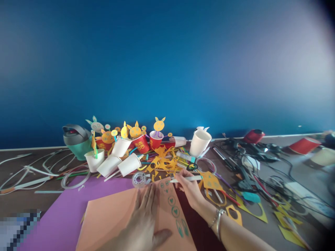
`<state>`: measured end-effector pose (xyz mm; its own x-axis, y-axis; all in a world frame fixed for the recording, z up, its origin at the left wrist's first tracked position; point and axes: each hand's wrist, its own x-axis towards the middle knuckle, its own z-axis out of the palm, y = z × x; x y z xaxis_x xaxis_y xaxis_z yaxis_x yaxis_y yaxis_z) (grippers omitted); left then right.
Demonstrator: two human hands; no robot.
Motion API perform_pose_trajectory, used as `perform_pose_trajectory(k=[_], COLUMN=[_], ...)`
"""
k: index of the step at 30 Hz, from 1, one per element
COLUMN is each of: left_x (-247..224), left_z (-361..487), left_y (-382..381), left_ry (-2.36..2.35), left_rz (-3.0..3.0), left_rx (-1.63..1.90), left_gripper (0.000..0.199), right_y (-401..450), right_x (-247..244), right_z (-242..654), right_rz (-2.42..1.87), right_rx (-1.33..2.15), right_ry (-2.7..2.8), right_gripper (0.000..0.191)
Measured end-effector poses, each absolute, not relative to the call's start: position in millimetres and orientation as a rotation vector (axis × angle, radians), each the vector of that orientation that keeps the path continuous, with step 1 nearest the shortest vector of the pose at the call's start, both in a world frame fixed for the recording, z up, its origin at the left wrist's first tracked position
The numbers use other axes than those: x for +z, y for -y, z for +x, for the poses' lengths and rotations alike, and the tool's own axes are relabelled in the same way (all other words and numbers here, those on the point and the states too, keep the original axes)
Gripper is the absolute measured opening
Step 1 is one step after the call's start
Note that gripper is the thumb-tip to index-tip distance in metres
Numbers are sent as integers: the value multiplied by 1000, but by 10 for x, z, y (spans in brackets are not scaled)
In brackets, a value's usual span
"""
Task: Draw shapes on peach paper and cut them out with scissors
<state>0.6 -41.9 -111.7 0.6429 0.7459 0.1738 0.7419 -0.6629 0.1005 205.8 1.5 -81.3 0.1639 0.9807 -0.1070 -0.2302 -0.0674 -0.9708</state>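
My left hand [143,216] lies flat on a sheet of orange paper [110,216], fingers pointing away from me and thumb out to the side. In my right hand [187,188] is a white marker [192,178], its tip at the top right part of the paper. Green drawings run down the sheet's right side: a small face near the marker tip, two circles with hearts [175,211] inside, and two long ear shapes [182,228]. Beyond my left fingertips stands a clear roll of tape [139,179].
Purple paper [52,212] lies under the orange sheet. Behind are paper cups [129,164] with rabbit cutouts [159,124], a teal container [80,146] and yellow paper scraps [163,162]. Black cables [272,181] tangle at right; white cables [28,170] lie left.
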Motion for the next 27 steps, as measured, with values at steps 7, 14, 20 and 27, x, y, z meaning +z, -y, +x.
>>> perform_pose_trajectory(k=[7,14,20,27], left_x=[-1030,-925,-860,-530], left_z=[5,-7,-18,-3], left_y=[433,462,499,53], left_ry=[-1266,-1224,-1166,-1345], left_rz=[2843,2770,2606,2423], left_rx=[303,260,260,658], left_gripper=[99,96,96,17], right_y=[-55,-48,30,-169], right_x=[-823,-841,-720,-406], right_z=[2082,2093,2096,2125], right_rz=[-1096,-1034,-1016,-1092], right_rx=[1217,1264,1237,1175], right_ry=[742,844,1159,1027], right_gripper=[33,34,22,28])
